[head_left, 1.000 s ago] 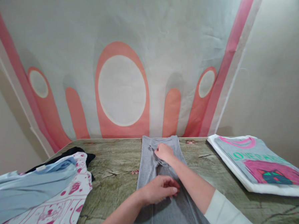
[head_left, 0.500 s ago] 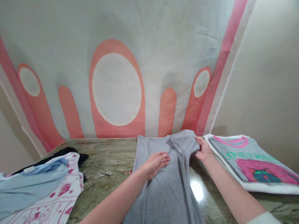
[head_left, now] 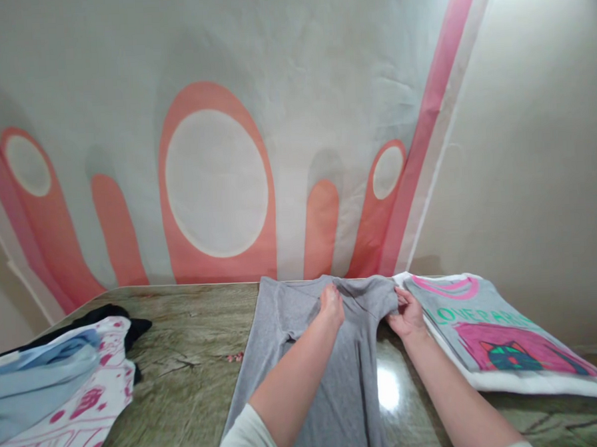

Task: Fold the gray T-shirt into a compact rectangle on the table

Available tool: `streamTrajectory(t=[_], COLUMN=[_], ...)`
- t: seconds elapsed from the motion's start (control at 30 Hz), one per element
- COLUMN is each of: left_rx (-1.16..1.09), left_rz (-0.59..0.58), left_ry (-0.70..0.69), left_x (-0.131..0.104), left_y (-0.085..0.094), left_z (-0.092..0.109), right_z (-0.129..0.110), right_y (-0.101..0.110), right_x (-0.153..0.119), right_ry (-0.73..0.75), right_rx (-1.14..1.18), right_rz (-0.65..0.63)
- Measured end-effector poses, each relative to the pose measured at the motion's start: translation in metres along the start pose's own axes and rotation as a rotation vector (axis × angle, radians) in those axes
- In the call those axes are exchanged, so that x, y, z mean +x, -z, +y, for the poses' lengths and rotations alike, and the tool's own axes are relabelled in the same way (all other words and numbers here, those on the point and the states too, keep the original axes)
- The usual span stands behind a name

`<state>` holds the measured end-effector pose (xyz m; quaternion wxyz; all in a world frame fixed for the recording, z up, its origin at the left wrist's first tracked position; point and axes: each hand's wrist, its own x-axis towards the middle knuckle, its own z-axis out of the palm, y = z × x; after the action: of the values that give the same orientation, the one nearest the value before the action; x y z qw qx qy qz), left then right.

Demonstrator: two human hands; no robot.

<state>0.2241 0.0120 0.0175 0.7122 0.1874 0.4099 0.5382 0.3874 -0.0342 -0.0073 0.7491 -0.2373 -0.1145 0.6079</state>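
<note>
A grey shirt (head_left: 332, 395) lies lengthwise in front of me, its top end near the table's far edge. My left hand (head_left: 331, 304) is closed at the shirt's upper middle, pinching the fabric near the neckline. At the upper right, my right hand (head_left: 407, 312) grips the edge of the short sleeve between thumb and fingers. The cloth between both hands is slightly raised and creased. My left forearm covers part of the shirt's left side.
Folded shirts (head_left: 504, 333), the top one grey with pink collar and cat print, lie stacked at right. Loose light-blue, white-and-pink and black clothes (head_left: 47, 390) are heaped at left. The wood-patterned table (head_left: 185, 349) meets a decorated wall (head_left: 293, 117) behind.
My left hand has gone from lying open on the shirt to gripping its fabric higher up. My right hand stays on the sleeve. The view has turned slightly right.
</note>
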Motion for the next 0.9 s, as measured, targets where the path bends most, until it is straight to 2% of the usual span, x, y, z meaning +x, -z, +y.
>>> streamTrajectory(t=[0.1,0.27,0.47,0.63,0.77,0.9], left_rx=[-0.037,-0.065,-0.074,-0.075,-0.075,-0.044], left_rz=[-0.018,-0.132,-0.215,-0.22,-0.206,-0.195], left_ry=[-0.024,-0.005,0.041,0.065,0.066,0.082], left_x=[0.008,0.013,0.02,0.021,0.015,0.011], left_y=[0.004,0.014,0.019,0.02,0.018,0.015], left_z=[-0.002,-0.001,0.001,0.002,0.005,0.024], right_z=[0.0,-0.003,0.0,0.009,0.026,0.049], right_y=[-0.002,-0.003,-0.013,-0.04,-0.066,-0.094], right_x=[-0.002,-0.004,-0.008,-0.016,-0.016,-0.011], right_ry=[0.008,0.036,-0.013,-0.018,-0.019,-0.089], right_rx=[-0.036,-0.073,-0.08,-0.133,-0.189,-0.257], right_rz=[-0.007,-0.011,0.003,-0.083,-0.149,-0.222])
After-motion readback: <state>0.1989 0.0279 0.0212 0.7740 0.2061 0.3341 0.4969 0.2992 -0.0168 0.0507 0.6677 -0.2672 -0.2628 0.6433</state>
